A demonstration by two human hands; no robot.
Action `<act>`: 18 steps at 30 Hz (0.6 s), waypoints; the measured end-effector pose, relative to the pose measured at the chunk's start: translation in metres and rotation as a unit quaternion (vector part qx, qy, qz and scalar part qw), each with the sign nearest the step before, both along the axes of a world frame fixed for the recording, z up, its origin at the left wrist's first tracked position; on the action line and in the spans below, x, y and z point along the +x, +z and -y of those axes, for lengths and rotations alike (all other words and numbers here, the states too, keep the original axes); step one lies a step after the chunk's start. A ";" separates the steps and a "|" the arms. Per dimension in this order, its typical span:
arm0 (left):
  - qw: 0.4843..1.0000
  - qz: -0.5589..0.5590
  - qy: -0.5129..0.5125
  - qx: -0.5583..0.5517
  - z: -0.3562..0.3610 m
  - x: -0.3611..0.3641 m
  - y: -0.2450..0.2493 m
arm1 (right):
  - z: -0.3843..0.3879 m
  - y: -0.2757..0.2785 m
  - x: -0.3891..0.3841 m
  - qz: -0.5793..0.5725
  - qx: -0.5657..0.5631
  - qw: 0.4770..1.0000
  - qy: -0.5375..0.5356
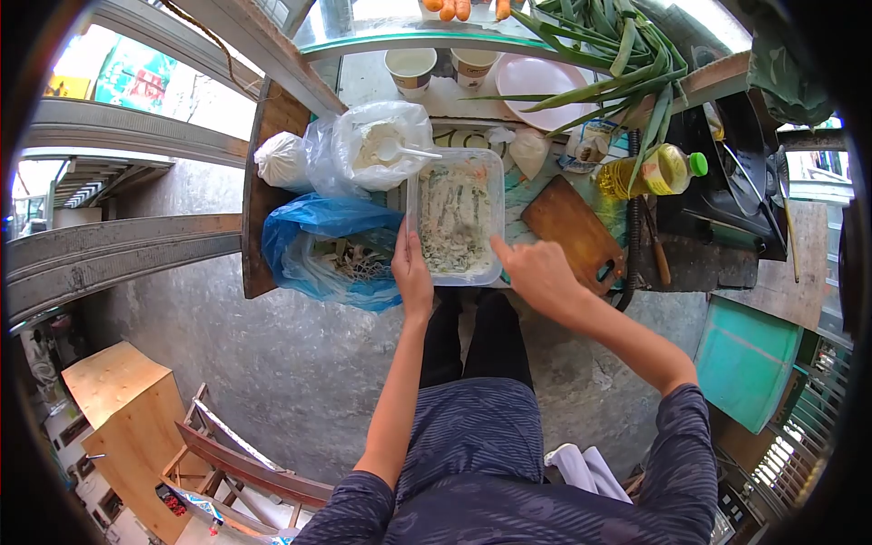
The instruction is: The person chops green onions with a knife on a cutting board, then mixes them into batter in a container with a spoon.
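Note:
A clear rectangular plastic container (500, 195) stands at the counter's front edge, holding a floury mixture (454, 213) with green and orange bits. My left hand (413, 277) grips its left wall near the front corner. At the container's right side is my right hand (542, 277), fingers curled and pinched toward the rim. Whatever lies between those fingers is too blurred to make out. Left of the container sits an open bag of flour (372, 150) with a white plastic spoon (409, 152) in it. A blue plastic bag (295, 241) with vegetable trimmings (350, 259) lies beside my left hand.
A wooden cutting board (568, 227) is to the right, with a knife (658, 250) and an oil bottle (658, 171) beyond. Paper cups (411, 73), a pink plate (540, 86) and a small bag of powder (529, 152) are behind. Green onions (627, 45) overhang from the glass shelf.

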State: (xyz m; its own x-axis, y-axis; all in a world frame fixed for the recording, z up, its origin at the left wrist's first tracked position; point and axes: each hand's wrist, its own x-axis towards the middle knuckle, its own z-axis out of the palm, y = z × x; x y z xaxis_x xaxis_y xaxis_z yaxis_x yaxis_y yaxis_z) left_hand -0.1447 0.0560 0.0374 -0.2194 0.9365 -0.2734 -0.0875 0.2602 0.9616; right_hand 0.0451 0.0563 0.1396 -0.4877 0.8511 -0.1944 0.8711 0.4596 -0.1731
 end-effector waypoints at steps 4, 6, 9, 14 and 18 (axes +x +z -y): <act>1.000 -0.009 0.008 0.012 0.001 -0.001 -0.010 | -0.025 -0.016 0.003 0.033 0.058 0.997 -0.039; 1.000 -0.014 0.005 0.010 0.002 -0.002 -0.013 | -0.022 -0.013 0.002 0.051 0.054 0.997 -0.021; 1.000 -0.021 0.003 0.009 0.002 0.000 -0.011 | 0.010 0.006 -0.006 0.032 0.013 0.999 0.041; 1.000 -0.014 0.005 0.011 0.001 0.000 -0.001 | -0.020 0.022 -0.009 0.029 0.011 0.999 0.033; 1.000 -0.016 0.003 0.003 0.001 0.001 -0.005 | -0.052 0.009 -0.010 0.050 0.078 0.995 0.021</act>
